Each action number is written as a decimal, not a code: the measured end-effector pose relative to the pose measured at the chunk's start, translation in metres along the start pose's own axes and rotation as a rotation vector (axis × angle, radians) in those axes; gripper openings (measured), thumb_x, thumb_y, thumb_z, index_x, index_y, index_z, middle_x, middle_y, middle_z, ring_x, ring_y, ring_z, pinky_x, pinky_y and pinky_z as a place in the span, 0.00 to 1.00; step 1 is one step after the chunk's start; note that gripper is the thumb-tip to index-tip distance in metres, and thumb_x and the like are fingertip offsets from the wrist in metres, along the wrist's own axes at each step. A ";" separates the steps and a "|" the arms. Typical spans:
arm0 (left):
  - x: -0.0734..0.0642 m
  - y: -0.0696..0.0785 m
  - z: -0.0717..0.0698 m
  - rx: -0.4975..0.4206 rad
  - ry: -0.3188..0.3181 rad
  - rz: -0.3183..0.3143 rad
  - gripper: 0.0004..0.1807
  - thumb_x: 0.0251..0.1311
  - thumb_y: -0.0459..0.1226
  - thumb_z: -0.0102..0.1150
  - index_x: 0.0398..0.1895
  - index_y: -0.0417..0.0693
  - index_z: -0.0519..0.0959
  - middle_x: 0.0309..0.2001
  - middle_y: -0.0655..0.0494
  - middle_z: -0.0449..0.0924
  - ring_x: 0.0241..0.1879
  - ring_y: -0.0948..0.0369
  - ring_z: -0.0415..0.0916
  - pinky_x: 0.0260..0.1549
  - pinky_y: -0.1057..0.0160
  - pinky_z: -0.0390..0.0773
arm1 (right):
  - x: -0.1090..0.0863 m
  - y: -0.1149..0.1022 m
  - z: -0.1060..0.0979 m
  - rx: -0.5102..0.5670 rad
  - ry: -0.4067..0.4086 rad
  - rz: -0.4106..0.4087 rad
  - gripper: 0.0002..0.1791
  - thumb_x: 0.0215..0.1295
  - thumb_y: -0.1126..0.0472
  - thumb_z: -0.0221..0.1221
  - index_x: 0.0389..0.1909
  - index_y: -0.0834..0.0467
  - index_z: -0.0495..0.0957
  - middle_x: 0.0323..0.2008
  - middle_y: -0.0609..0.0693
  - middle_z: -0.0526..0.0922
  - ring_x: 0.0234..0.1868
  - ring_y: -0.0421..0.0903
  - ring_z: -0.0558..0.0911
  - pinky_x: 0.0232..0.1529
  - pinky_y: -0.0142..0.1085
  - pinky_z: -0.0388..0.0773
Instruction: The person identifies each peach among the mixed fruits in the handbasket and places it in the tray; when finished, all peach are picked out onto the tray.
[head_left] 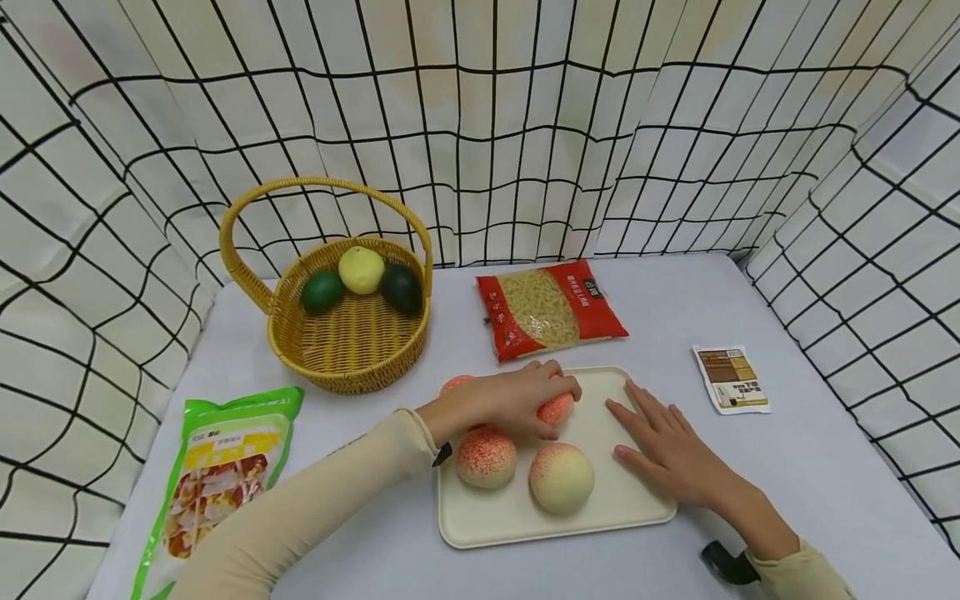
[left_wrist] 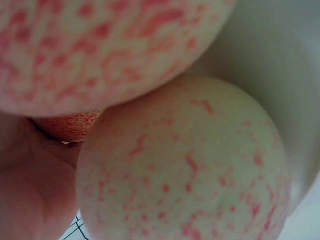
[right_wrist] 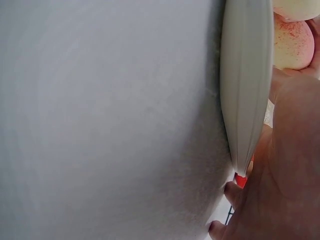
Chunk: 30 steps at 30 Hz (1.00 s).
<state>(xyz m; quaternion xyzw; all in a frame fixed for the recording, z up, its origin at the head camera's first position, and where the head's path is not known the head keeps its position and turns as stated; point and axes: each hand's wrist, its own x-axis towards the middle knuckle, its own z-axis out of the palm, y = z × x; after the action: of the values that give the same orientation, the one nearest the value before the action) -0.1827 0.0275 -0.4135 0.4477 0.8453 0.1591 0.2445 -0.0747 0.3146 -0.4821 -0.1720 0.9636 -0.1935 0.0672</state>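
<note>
A cream tray point(head_left: 517, 535) with several red-speckled peaches lies on the table. My left hand point(head_left: 502, 400) reaches over it from the left, fingers curled round a peach point(head_left: 556, 411) near the tray's far side. In front of that hand sit a redder peach point(head_left: 486, 457) and a paler peach point(head_left: 561, 478); another peach point(head_left: 456, 382) shows partly behind the wrist. Close up in the left wrist view, a pale peach point(left_wrist: 185, 165) fills the space beside the palm. My right hand point(head_left: 667, 446) lies with fingers spread across the tray's right edge and holds nothing.
A yellow wicker basket point(head_left: 352, 379) with two dark green fruits and a yellow one stands back left. Around the tray lie a red pasta bag point(head_left: 551, 308), a green-edged food pouch point(head_left: 225, 475) and a small brown-and-white packet point(head_left: 731, 380). Black wire mesh point(head_left: 495, 179) encloses the table.
</note>
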 end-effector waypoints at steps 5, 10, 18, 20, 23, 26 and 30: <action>0.002 -0.001 0.003 0.018 -0.005 0.000 0.30 0.69 0.47 0.69 0.72 0.61 0.72 0.65 0.57 0.72 0.65 0.58 0.70 0.62 0.56 0.79 | 0.000 0.000 0.000 -0.010 0.004 -0.001 0.37 0.80 0.41 0.55 0.84 0.43 0.59 0.88 0.57 0.47 0.85 0.66 0.52 0.77 0.75 0.49; 0.003 -0.002 0.006 0.037 0.000 -0.003 0.30 0.69 0.47 0.70 0.71 0.62 0.72 0.65 0.57 0.73 0.64 0.58 0.71 0.58 0.57 0.80 | 0.000 0.000 -0.001 -0.007 0.004 -0.003 0.37 0.80 0.41 0.55 0.84 0.43 0.59 0.88 0.57 0.47 0.85 0.66 0.52 0.77 0.75 0.49; 0.002 -0.003 0.006 0.060 0.009 -0.002 0.30 0.68 0.48 0.70 0.71 0.60 0.72 0.66 0.55 0.73 0.64 0.56 0.72 0.59 0.56 0.80 | 0.001 -0.001 -0.001 -0.005 -0.002 -0.002 0.37 0.80 0.40 0.55 0.84 0.42 0.59 0.88 0.57 0.47 0.85 0.66 0.52 0.77 0.75 0.48; 0.002 -0.003 0.006 0.064 0.010 -0.004 0.30 0.68 0.48 0.71 0.71 0.61 0.72 0.66 0.55 0.73 0.64 0.56 0.72 0.59 0.56 0.80 | 0.001 -0.001 -0.001 -0.001 -0.003 -0.001 0.37 0.80 0.40 0.55 0.84 0.42 0.59 0.88 0.57 0.46 0.85 0.66 0.51 0.77 0.75 0.48; 0.002 -0.003 0.005 0.062 0.010 -0.004 0.30 0.68 0.48 0.70 0.71 0.61 0.72 0.66 0.55 0.72 0.65 0.56 0.72 0.60 0.56 0.79 | 0.001 -0.001 -0.002 0.005 -0.004 0.000 0.37 0.80 0.40 0.55 0.84 0.43 0.59 0.88 0.57 0.46 0.85 0.66 0.51 0.77 0.75 0.48; 0.002 -0.004 0.006 0.057 0.009 -0.010 0.30 0.69 0.48 0.70 0.71 0.61 0.72 0.67 0.55 0.72 0.65 0.57 0.72 0.61 0.56 0.79 | 0.000 -0.001 -0.001 0.007 -0.004 -0.001 0.37 0.80 0.41 0.55 0.84 0.43 0.59 0.88 0.57 0.46 0.86 0.66 0.51 0.77 0.76 0.47; 0.003 -0.004 0.006 0.037 0.007 -0.018 0.32 0.68 0.48 0.70 0.73 0.61 0.71 0.69 0.54 0.71 0.67 0.57 0.71 0.64 0.55 0.79 | 0.001 -0.001 -0.001 0.005 -0.002 -0.004 0.37 0.79 0.41 0.55 0.84 0.42 0.59 0.88 0.57 0.46 0.86 0.66 0.51 0.77 0.76 0.48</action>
<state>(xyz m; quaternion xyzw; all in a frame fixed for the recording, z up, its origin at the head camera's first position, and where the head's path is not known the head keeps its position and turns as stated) -0.1833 0.0277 -0.4211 0.4438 0.8530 0.1428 0.2349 -0.0751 0.3136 -0.4807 -0.1739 0.9627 -0.1959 0.0680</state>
